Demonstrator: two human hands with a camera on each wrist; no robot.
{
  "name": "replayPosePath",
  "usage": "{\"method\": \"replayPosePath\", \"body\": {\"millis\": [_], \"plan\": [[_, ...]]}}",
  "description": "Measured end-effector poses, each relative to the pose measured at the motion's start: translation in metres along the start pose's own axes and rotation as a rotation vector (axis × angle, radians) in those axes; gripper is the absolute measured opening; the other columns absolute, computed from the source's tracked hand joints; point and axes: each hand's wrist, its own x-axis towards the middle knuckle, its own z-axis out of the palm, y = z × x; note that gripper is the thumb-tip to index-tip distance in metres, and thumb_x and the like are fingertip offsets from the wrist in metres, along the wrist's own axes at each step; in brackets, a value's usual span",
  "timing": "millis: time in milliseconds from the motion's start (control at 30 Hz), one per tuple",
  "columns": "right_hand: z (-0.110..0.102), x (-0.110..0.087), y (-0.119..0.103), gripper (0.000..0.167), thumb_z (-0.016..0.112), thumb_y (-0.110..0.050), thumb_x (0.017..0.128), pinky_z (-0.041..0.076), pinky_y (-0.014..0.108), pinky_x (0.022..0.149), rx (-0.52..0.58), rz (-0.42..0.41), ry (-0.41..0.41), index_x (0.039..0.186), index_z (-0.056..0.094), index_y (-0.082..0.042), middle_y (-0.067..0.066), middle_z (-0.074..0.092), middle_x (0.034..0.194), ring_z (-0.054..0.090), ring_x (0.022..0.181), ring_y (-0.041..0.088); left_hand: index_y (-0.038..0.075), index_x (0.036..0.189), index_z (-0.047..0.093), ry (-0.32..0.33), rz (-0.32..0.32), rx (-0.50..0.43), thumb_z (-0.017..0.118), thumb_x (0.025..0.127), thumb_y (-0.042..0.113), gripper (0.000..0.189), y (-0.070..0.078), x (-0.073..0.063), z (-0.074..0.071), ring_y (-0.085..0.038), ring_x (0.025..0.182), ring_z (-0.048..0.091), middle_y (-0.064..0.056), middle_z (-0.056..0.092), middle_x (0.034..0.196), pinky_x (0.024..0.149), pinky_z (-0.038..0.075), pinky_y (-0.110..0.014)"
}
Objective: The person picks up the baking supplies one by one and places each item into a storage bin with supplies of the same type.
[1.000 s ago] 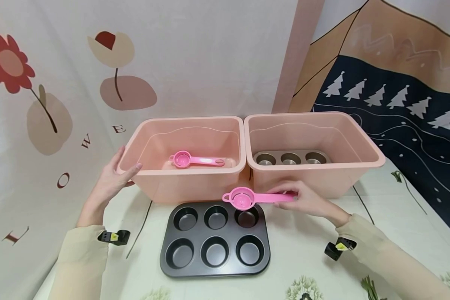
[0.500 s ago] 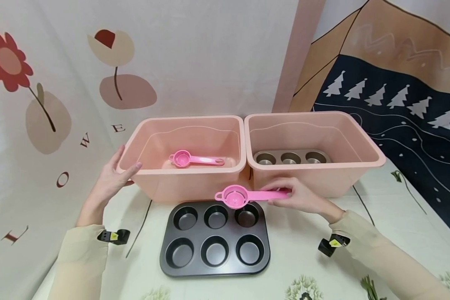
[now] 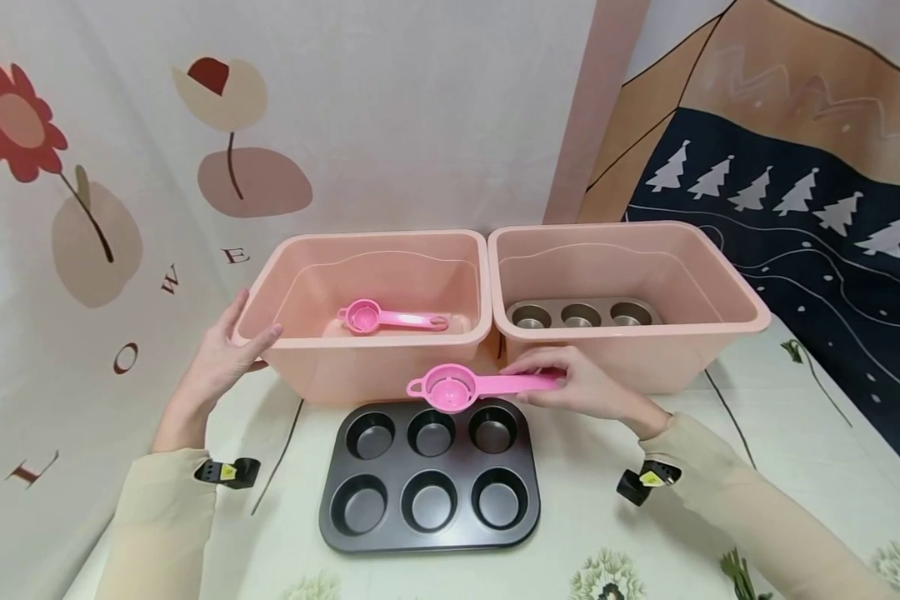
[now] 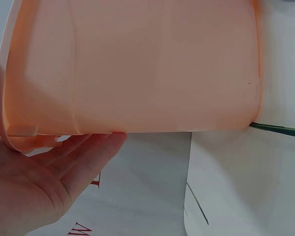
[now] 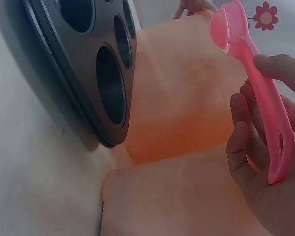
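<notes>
My right hand [image 3: 588, 387] holds a pink egg separator [image 3: 450, 389] by its handle, with the round cup pointing left. The cup hangs over the back edge of a dark muffin tin [image 3: 397, 471]; in the right wrist view my thumb lies along the handle [image 5: 265, 93]. My left hand [image 3: 221, 358] rests at the front left corner of the left pink bin [image 3: 375, 343]. Its straight fingers [image 4: 91, 162] touch the bin's outside below the rim in the left wrist view. Inside that bin lies a second, similar pink egg separator [image 3: 363, 317].
Side by side with the left bin stands a right pink bin [image 3: 630, 331], holding a metal muffin tin [image 3: 581, 317] partly hidden by the front wall. Both bins back onto a printed curtain [image 3: 420, 108]. A pale patterned cloth [image 3: 607, 500] covers the table.
My right hand has moved left and slightly farther back with the egg separator, bringing the cup from the tin's back right cup toward its back middle one. The left hand has stayed put.
</notes>
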Motion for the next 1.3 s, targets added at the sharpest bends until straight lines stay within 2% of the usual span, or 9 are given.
{"method": "replayPosePath", "body": {"millis": [167, 433, 633, 800, 967, 1300], "plan": [[0.003, 0.006, -0.003, 0.03, 0.076, -0.006, 0.083, 0.046, 0.026, 0.08, 0.014, -0.009, -0.011, 0.112, 0.073, -0.008, 0.001, 0.067, 0.113, 0.056, 0.1, 0.019, 0.015, 0.156, -0.005, -0.001, -0.003, 0.018, 0.059, 0.097, 0.028, 0.087, -0.001, 0.001, 0.0, 0.006, 0.094, 0.05, -0.032, 0.025, 0.148, 0.069, 0.054, -0.019], [0.008, 0.014, -0.007, 0.029, 0.076, -0.005, 0.082, 0.045, 0.027, 0.077, 0.019, -0.056, -0.031, 0.112, 0.073, -0.006, 0.001, 0.067, 0.104, 0.055, 0.093, 0.02, 0.014, 0.156, -0.005, -0.001, -0.004, 0.017, 0.058, 0.097, 0.029, 0.087, -0.001, 0.0, 0.0, 0.006, 0.093, 0.05, -0.033, 0.026, 0.148, 0.069, 0.054, -0.019], [0.013, 0.017, -0.01, 0.029, 0.076, -0.003, 0.082, 0.045, 0.027, 0.078, 0.028, -0.058, -0.032, 0.11, 0.073, -0.005, 0.001, 0.067, 0.105, 0.056, 0.094, 0.02, 0.016, 0.156, -0.005, -0.001, -0.011, 0.029, 0.059, 0.097, 0.03, 0.088, -0.001, 0.0, 0.0, 0.006, 0.093, 0.05, -0.032, 0.026, 0.148, 0.069, 0.053, -0.018], [0.016, 0.021, -0.013, 0.029, 0.076, -0.004, 0.082, 0.045, 0.027, 0.077, 0.024, -0.091, -0.022, 0.111, 0.073, -0.006, 0.001, 0.068, 0.105, 0.057, 0.093, 0.02, 0.015, 0.156, -0.004, 0.004, -0.014, 0.052, 0.058, 0.097, 0.031, 0.087, -0.002, 0.0, 0.0, 0.0, 0.098, 0.049, -0.031, 0.026, 0.149, 0.069, 0.053, -0.018], [0.018, 0.025, -0.016, 0.029, 0.076, -0.003, 0.082, 0.045, 0.027, 0.077, 0.028, -0.117, -0.023, 0.11, 0.073, -0.005, 0.001, 0.068, 0.105, 0.058, 0.093, 0.02, 0.014, 0.156, -0.004, 0.005, -0.012, 0.061, 0.058, 0.097, 0.03, 0.088, -0.002, 0.0, 0.0, 0.0, 0.098, 0.049, -0.031, 0.027, 0.148, 0.069, 0.053, -0.018], [0.02, 0.033, -0.027, 0.029, 0.075, -0.005, 0.083, 0.045, 0.028, 0.079, 0.014, -0.124, -0.036, 0.111, 0.073, -0.006, -0.002, 0.067, 0.107, 0.057, 0.095, 0.018, 0.013, 0.156, -0.004, 0.007, -0.012, 0.045, 0.059, 0.097, 0.03, 0.088, -0.001, 0.0, 0.0, -0.003, 0.101, 0.048, -0.031, 0.024, 0.149, 0.069, 0.053, -0.018]]}}
